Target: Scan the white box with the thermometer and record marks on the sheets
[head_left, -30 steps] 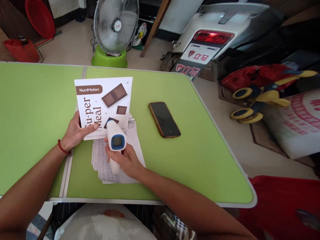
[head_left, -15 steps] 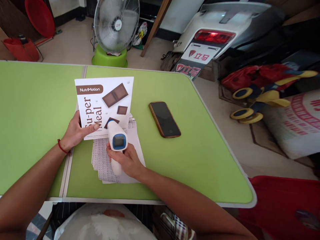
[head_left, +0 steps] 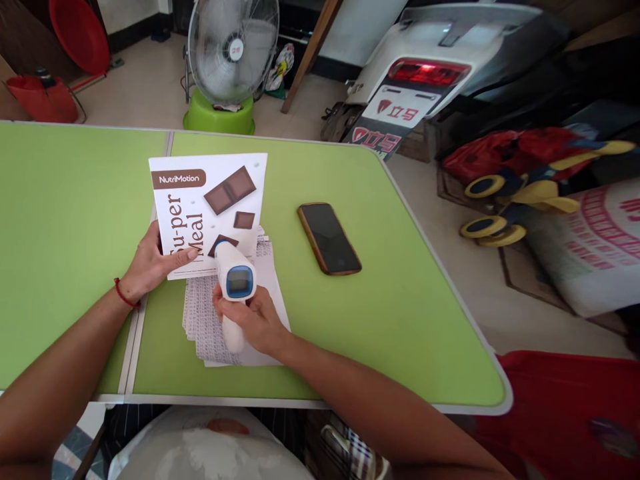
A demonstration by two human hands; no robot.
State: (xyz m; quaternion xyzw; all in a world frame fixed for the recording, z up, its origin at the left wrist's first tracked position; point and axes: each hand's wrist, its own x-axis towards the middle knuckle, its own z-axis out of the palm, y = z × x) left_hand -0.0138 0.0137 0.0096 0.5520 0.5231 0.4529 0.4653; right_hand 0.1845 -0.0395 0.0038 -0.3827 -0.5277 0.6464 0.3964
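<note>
My left hand (head_left: pixel 153 263) grips the lower left corner of a white box (head_left: pixel 213 180) marked "NutriMotion", with chocolate pieces printed on its front. The thumb lies across the front and the other fingers are hidden behind. My right hand (head_left: pixel 257 320) is wrapped round the handle of a white infrared thermometer (head_left: pixel 234 277) with a blue-rimmed screen. Its nose points at the lower right part of the box; whether they touch I cannot tell. Beneath both, a stack of printed papers (head_left: pixel 213 333) lies on the green table (head_left: pixel 400 333).
A phone (head_left: pixel 330 239) in a brown case lies right of the papers. Beyond the table stand a fan (head_left: pixel 235 50) on a green tub (head_left: pixel 220 120) and a scooter (head_left: pixel 425 67). A red chair (head_left: pixel 565 400) is at the near right corner, and a white sack (head_left: pixel 595 253) leans further right.
The thermometer has tilted very slightly and its screen looks a little lighter. The box, the papers and my left hand stay where they were.
</note>
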